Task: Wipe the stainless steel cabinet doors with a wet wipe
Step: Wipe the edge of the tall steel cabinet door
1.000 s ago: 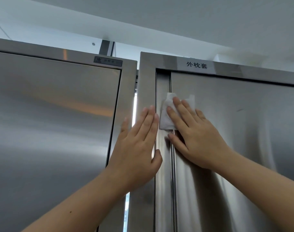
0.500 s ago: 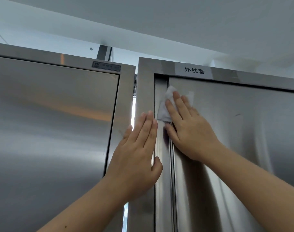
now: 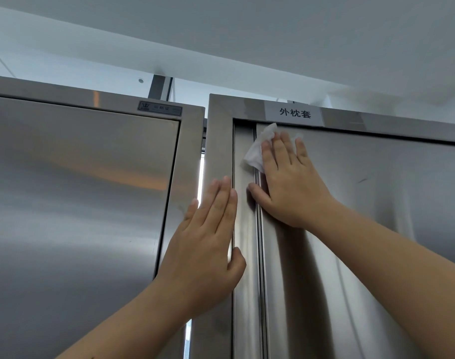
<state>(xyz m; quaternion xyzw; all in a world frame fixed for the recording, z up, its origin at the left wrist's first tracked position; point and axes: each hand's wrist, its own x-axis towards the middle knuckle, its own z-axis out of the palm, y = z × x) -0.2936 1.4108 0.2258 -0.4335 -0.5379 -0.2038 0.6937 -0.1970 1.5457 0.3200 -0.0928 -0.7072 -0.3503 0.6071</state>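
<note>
Two stainless steel cabinets stand side by side, seen from below. My right hand [image 3: 288, 187] lies flat, fingers straight, on the right cabinet door [image 3: 376, 216] near its top left corner. It presses a white wet wipe [image 3: 256, 150] against the steel; the wipe sticks out to the left of and above the fingertips. My left hand [image 3: 208, 244] rests flat with straight fingers on the right cabinet's left frame post [image 3: 218, 141], its thumb on the inner strip beside the door.
The left cabinet door [image 3: 73, 203] fills the left half. A narrow bright gap [image 3: 201, 174] separates the two cabinets. A white label with black characters [image 3: 295, 113] sits on the right cabinet's top rail. The white ceiling [image 3: 247, 35] is close above.
My right hand has slid the wipe upward along the door's left edge, up to the top corner under the label. My left hand stays flat on the frame post.
</note>
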